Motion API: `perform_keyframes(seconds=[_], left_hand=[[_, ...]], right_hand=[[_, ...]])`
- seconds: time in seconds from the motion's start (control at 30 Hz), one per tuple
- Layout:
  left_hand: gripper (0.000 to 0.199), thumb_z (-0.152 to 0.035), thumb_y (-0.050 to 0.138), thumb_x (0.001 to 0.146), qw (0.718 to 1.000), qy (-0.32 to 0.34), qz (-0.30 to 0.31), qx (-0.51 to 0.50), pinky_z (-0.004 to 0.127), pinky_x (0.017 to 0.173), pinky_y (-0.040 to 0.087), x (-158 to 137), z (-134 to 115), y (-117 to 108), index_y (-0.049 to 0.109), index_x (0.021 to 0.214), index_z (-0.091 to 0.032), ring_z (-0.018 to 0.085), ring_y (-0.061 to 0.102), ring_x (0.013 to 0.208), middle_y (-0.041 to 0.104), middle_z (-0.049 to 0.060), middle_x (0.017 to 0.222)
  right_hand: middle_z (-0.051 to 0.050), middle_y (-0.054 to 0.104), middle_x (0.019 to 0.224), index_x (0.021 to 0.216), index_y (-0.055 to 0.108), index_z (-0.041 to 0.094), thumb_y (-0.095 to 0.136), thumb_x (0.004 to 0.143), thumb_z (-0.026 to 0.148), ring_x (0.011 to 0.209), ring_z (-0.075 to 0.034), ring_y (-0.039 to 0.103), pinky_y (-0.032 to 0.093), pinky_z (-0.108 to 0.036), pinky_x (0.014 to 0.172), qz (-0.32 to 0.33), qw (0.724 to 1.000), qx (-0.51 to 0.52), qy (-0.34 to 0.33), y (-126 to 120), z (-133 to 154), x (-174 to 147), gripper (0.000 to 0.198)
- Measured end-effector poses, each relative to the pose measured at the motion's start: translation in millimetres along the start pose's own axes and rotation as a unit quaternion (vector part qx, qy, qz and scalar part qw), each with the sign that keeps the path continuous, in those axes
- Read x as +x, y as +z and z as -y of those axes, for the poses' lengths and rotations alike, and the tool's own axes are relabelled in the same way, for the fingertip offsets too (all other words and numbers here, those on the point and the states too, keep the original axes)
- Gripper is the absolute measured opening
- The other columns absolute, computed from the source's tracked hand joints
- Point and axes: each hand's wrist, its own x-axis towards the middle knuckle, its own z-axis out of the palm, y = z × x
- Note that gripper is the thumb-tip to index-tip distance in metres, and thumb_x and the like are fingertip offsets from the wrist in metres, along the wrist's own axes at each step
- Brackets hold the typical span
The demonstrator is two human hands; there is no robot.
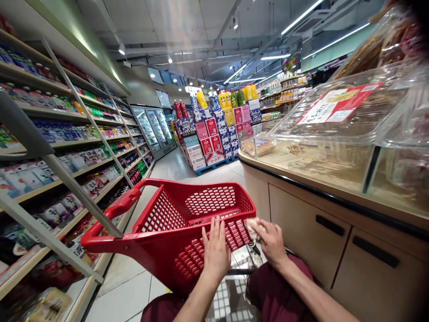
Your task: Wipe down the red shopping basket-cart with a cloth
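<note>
A red plastic shopping cart (157, 250) with a lattice basket stands right in front of me, its handle toward the left. My left hand (216, 250) lies flat against the cart's near side just under the rim, fingers stretched out. Pinched in my right hand (273, 241) is a crumpled whitish cloth (254, 228), which is at the cart's right end, by the corner of the basket. Part of the cloth is hidden behind my fingers. No goods show inside the part of the basket I can see.
Shelves (67, 179) of packed drinks line the left. Stacked drink cartons (211, 138) on a blue pallet stand ahead, with glass-door fridges (152, 125) behind. Close on my right is a wooden counter (301, 210) with clear plastic food boxes (338, 107).
</note>
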Motion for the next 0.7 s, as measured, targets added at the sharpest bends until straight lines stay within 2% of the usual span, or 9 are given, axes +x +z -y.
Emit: perform_keyframes(seconds=[0.07, 0.13, 0.23, 0.4, 0.5, 0.6, 0.7], left_hand=[[0.069, -0.006, 0.042, 0.065, 1.0, 0.008, -0.003, 0.002, 0.053, 0.104, 0.02, 2.2, -1.4, 0.5, 0.027, 0.133, -0.01, 0.025, 0.017, 0.132, 0.029, 0.013, 0.14], [0.069, -0.006, 0.042, 0.065, 1.0, 0.013, -0.006, 0.003, 0.053, 0.104, 0.021, 1.4, -2.7, 1.0, 0.028, 0.133, -0.01, 0.025, 0.018, 0.132, 0.03, 0.013, 0.14], [0.068, -0.005, 0.041, 0.065, 1.0, 0.012, 0.0, 0.004, 0.053, 0.103, 0.021, -3.6, 1.0, -0.5, 0.03, 0.132, -0.01, 0.025, 0.019, 0.132, 0.03, 0.013, 0.14], [0.067, -0.006, 0.041, 0.066, 1.0, -0.021, 0.006, 0.01, 0.055, 0.103, 0.02, -11.1, 17.7, -9.8, 0.029, 0.132, -0.008, 0.026, 0.019, 0.132, 0.029, 0.014, 0.14], [0.067, -0.006, 0.042, 0.066, 0.999, -0.032, 0.0, 0.016, 0.054, 0.103, 0.02, -19.4, 27.6, -13.3, 0.029, 0.132, -0.008, 0.026, 0.019, 0.131, 0.03, 0.014, 0.14], [0.066, -0.006, 0.042, 0.066, 0.999, -0.039, -0.006, 0.023, 0.053, 0.103, 0.02, -30.4, 38.4, -15.2, 0.031, 0.131, -0.009, 0.025, 0.02, 0.131, 0.03, 0.014, 0.14], [0.063, -0.006, 0.041, 0.069, 0.998, -0.056, -0.024, 0.029, 0.053, 0.104, 0.017, -38.9, 49.2, -19.4, 0.031, 0.131, -0.01, 0.024, 0.021, 0.131, 0.031, 0.014, 0.139]], right_hand=[[-0.006, 0.055, 0.111, 0.109, 0.058, 0.028, 0.043, 0.076, 0.007, 0.101, -0.018, 0.048, 0.03, -0.034, 0.086, -0.023, 0.999, -0.01, 0.021, -0.5, 0.5, 9.6, 0.042], [-0.005, 0.058, 0.105, 0.103, 0.061, 0.028, 0.044, 0.073, 0.004, 0.095, -0.017, 0.05, 0.031, -0.033, 0.083, 0.009, 1.0, -0.02, 0.023, 0.4, 1.5, 10.9, 0.042], [-0.003, 0.06, 0.095, 0.098, 0.063, 0.028, 0.043, 0.07, -0.001, 0.087, -0.014, 0.052, 0.032, -0.03, 0.079, 0.065, 0.998, -0.009, -0.013, -0.7, 6.3, 6.0, 0.045], [-0.006, 0.053, 0.109, 0.11, 0.057, 0.027, 0.044, 0.076, 0.009, 0.1, -0.018, 0.046, 0.03, -0.035, 0.085, -0.043, 0.999, 0.028, -0.008, -5.1, 28.2, 25.6, 0.041], [-0.007, 0.054, 0.104, 0.11, 0.058, 0.025, 0.045, 0.076, 0.009, 0.095, -0.018, 0.047, 0.032, -0.032, 0.081, -0.026, 0.999, 0.028, -0.013, 3.9, 46.7, 23.7, 0.04], [-0.005, 0.056, 0.098, 0.104, 0.061, 0.025, 0.045, 0.075, 0.007, 0.088, -0.016, 0.048, 0.033, -0.031, 0.078, 0.017, 0.996, 0.066, -0.066, 13.3, 68.3, 11.9, 0.038], [-0.006, 0.055, 0.101, 0.105, 0.06, 0.024, 0.045, 0.077, 0.01, 0.093, -0.017, 0.047, 0.031, -0.033, 0.082, -0.023, 0.99, 0.11, -0.091, 16.7, 92.8, 16.8, 0.034]])
